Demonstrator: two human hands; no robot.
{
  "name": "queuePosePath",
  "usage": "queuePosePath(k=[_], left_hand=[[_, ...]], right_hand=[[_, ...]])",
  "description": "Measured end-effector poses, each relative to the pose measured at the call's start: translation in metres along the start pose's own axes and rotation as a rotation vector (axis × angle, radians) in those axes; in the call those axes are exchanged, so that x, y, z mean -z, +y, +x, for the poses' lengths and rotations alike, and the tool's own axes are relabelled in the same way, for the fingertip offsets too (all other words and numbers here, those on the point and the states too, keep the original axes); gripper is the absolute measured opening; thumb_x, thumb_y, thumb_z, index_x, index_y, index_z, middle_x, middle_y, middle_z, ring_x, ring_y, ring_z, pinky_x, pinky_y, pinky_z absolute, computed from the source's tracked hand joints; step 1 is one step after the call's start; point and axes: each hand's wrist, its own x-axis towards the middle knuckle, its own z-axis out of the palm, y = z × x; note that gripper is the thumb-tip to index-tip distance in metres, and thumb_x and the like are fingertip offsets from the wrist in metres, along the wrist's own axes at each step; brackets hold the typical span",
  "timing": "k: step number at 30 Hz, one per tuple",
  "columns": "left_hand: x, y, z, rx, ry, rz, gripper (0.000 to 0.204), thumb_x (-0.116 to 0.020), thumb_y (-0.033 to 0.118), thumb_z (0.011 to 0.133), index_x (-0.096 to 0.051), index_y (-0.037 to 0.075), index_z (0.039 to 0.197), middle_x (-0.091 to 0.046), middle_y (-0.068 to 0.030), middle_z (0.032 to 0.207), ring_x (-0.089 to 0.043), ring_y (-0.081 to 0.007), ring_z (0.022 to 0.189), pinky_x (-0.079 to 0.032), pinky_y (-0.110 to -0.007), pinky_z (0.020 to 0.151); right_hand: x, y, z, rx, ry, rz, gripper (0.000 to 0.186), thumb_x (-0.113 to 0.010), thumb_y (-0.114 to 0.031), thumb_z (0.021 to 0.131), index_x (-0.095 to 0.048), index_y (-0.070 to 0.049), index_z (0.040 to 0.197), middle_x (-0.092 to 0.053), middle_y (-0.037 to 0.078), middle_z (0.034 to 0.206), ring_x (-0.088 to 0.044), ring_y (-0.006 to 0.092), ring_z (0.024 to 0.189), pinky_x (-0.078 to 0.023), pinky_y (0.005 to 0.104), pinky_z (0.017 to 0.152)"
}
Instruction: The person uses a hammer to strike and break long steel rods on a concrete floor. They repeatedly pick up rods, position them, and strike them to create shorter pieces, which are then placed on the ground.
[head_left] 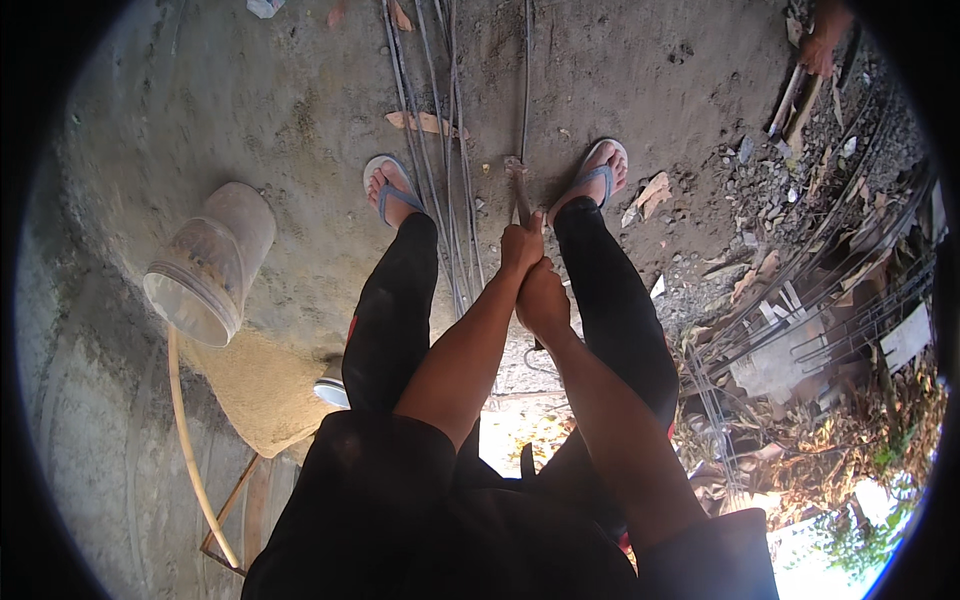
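Note:
My left hand and my right hand are both closed around the handle of a long metal tool between my legs, left above right. The tool's small head lies at the near end of a thin steel rod, which runs away from me along the dirt. Several more rods lie side by side just to the left of my hands, passing between my sandalled feet. What is under my hands is partly hidden.
Dirt ground surrounds me. A plastic bucket lies on its side at left, near sand, a pole and a smaller container. Rubble and bent rebar fill the right. Another person's hand shows top right.

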Motion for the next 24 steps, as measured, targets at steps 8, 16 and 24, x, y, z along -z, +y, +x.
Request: queuePosePath(k=[8,16,24], left_hand=[[0.001,-0.025,-0.012,-0.038,-0.047,-0.093,0.075,-0.060,0.060,0.094,-0.070,-0.012,0.076,-0.066,-0.0360,0.076,-0.070,-0.0498,0.084,-0.053,-0.053,0.078],[0.054,0.012,-0.011,0.330,-0.385,-0.692,0.072,-0.035,0.074,0.098,-0.062,0.007,0.098,-0.064,-0.0071,0.076,-0.068,-0.0229,0.066,-0.056,-0.039,0.066],[0.061,-0.119,0.048,0.154,0.013,-0.121,0.049,-0.061,0.048,0.098,-0.068,0.001,0.091,-0.071,-0.0144,0.087,-0.071,-0.0275,0.077,-0.057,-0.043,0.070]], right_hand=[[-0.049,0.019,0.006,-0.021,0.022,0.018,0.068,-0.065,-0.030,0.094,-0.032,0.016,0.132,-0.069,0.033,0.099,-0.070,0.0472,0.096,-0.056,0.0536,0.085],[0.016,0.024,0.022,0.228,0.061,0.080,0.034,-0.059,-0.016,0.093,-0.054,0.012,0.111,-0.069,0.027,0.085,-0.073,0.0387,0.076,-0.059,0.0470,0.066],[0.094,0.021,-0.020,0.234,-0.258,0.931,0.025,-0.063,-0.016,0.095,-0.059,0.002,0.112,-0.053,0.007,0.069,-0.052,0.0147,0.049,-0.042,0.0284,0.046]])
